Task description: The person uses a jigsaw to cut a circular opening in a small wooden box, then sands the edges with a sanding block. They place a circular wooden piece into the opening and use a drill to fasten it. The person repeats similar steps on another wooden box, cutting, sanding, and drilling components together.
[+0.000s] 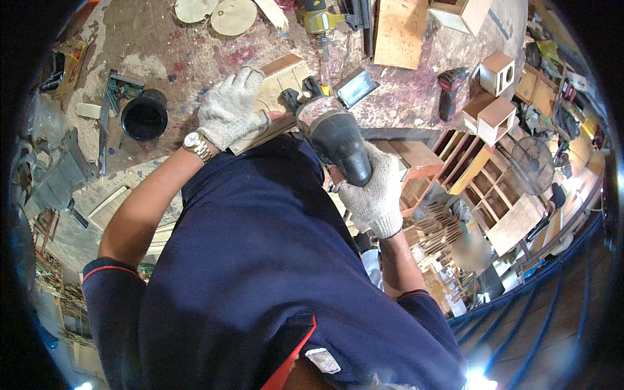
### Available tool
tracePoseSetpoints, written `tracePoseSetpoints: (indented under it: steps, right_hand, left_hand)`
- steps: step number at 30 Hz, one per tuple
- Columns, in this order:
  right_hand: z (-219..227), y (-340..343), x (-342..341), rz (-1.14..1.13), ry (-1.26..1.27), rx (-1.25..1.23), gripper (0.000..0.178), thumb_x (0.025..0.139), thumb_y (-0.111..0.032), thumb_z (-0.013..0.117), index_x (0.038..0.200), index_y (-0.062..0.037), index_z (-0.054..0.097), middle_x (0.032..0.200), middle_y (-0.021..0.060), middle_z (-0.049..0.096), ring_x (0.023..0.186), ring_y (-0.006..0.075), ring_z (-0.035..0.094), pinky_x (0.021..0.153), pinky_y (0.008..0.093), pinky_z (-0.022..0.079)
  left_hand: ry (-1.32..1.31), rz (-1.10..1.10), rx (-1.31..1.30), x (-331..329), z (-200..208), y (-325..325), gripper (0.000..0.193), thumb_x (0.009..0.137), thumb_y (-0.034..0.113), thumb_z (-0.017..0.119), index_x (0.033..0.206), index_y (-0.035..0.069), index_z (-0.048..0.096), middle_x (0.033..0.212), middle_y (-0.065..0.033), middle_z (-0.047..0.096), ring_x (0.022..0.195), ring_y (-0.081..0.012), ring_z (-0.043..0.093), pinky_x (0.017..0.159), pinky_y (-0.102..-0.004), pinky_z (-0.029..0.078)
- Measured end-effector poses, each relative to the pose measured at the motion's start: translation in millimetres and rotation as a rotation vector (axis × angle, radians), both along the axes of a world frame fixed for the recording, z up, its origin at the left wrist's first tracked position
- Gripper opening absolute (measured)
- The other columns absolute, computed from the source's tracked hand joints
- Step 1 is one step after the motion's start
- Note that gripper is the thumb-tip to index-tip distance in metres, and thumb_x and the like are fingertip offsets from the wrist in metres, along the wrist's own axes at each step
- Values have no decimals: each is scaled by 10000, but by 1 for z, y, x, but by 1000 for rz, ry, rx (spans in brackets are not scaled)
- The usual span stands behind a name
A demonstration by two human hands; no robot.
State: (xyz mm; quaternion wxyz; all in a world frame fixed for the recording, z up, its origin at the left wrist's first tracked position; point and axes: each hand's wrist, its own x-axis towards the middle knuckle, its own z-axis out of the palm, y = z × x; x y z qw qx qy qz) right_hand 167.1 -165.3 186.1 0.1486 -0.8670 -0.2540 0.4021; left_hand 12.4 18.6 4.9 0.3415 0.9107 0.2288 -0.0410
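My left hand [233, 110], in a white knitted glove, lies on a light wooden board [283, 80] at the bench's near edge. Its fingers are stretched forward over the wood and its thumb points right. A curved line or groove shows on the board beside the thumb. In my gloved right hand [377, 198] is a handheld power tool [335, 135] with a bulky, rounded black body. The fingers wrap its rear grip, partly hidden under the body. The tool's front end reaches the board's right side; where it meets the wood is hidden.
A black cup [144, 116] and a metal square [104, 127] sit left on the stained bench [214, 49]. Farther back lie wooden discs [234, 17] and a yellow drill [318, 21]. Small wooden boxes [497, 73] and a red-black cordless tool [448, 94] are at right, a fan [530, 164] beyond.
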Motion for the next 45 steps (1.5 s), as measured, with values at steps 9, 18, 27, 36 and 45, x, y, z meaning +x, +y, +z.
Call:
tracePoseSetpoints:
  steps: [9, 18, 27, 36, 45]
  right_hand:
    - [1, 7, 1, 27, -29, 22, 396, 705, -221, 798, 1005, 16, 696, 768, 224, 689, 715, 400, 700, 705, 435, 554]
    - [1, 8, 2, 27, -28, -15, 406, 711, -242, 801, 1015, 10, 703, 772, 223, 691, 716, 403, 698, 701, 438, 551]
    - [-1, 10, 2, 24, -21, -19, 468, 700, -241, 803, 1070, 24, 694, 805, 230, 702, 760, 417, 701, 739, 453, 551]
    - [6, 20, 4, 60, -24, -53, 357, 767, -195, 832, 1072, -32, 742, 859, 137, 762, 786, 236, 755, 741, 367, 570]
    - [6, 25, 5, 18, 23, -45, 344, 775, -205, 825, 1065, -37, 746, 865, 131, 767, 769, 230, 749, 738, 366, 571]
  left_hand:
    - [20, 5, -5, -1, 0, -1, 802, 749, 630, 789, 1262, 47, 592, 1168, -123, 613, 1105, -306, 642, 931, -430, 531]
    - [51, 10, -54, -1, 2, 0, 702, 768, 537, 792, 1244, 59, 596, 1192, -117, 602, 1108, -303, 634, 938, -425, 528]
    - [63, -20, 0, -5, -4, 1, 697, 772, 459, 772, 1300, 47, 581, 1236, -158, 619, 1148, -337, 641, 967, -428, 541]
    - [71, -42, 22, -6, -3, 1, 652, 792, 387, 729, 1338, 70, 567, 1274, -124, 592, 1150, -294, 619, 976, -411, 513]
    - [68, -25, 21, -4, -3, 1, 637, 774, 375, 743, 1310, 70, 583, 1228, -122, 605, 1134, -291, 627, 977, -413, 514]
